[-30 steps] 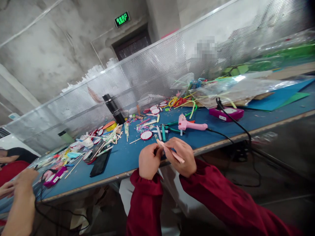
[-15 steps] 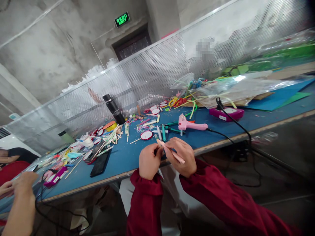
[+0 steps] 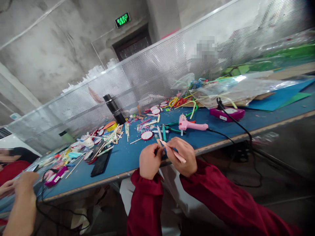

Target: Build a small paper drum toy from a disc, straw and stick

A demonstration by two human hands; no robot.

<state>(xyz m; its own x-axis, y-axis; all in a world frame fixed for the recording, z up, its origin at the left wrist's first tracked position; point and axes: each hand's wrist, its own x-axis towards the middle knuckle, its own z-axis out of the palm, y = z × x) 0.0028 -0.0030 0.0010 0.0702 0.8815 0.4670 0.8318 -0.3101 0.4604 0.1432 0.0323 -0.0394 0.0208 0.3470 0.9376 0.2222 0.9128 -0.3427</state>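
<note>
Both my hands meet just in front of the near edge of the blue table [image 3: 128, 157]. My right hand [image 3: 183, 155] is closed around a thin pink stick [image 3: 176, 154] that slants from upper left to lower right. My left hand [image 3: 149, 161] is curled, its fingertips pinching at the stick's upper end. What the left fingers hold there is too small to make out. Dark red sleeves cover both my forearms.
A pink glue gun [image 3: 192, 124] with a black cable lies just beyond my hands, a purple box [image 3: 227, 113] to its right. Sticks, round red-and-white discs, a black phone [image 3: 100, 164] and a black bottle [image 3: 113, 108] litter the table. Another person's hands [image 3: 17, 190] work at far left.
My hands stay in place with the stick, shifting only slightly. The other person's hands at far left have moved a little.
</note>
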